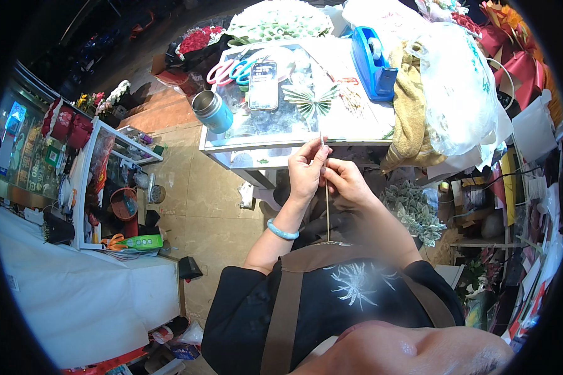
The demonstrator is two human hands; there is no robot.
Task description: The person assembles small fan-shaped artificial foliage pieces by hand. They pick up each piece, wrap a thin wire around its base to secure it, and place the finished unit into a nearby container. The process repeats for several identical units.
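Both hands meet just in front of a glass-topped table (294,140), pinching a thin wooden stick (326,206) that runs upright from the person's chest up to the table edge. The left hand (306,170) is closed around the upper part of the stick, fingertips at its top end, with a pale blue bangle (283,231) on that wrist. The right hand (346,181) grips the stick just beside and slightly below the left, fingers curled shut on it; the 2 hands touch. Whether something small is wrapped around the stick's tip is hard to tell at this size.

On the table, just beyond the stick's top, lies a folded green paper butterfly (311,98). Left of it rests a smartphone (263,85), with pink and blue scissors (231,70) further left and a metal flask (211,111) at the table's left corner. A blue tape dispenser (372,62) stands to the right.
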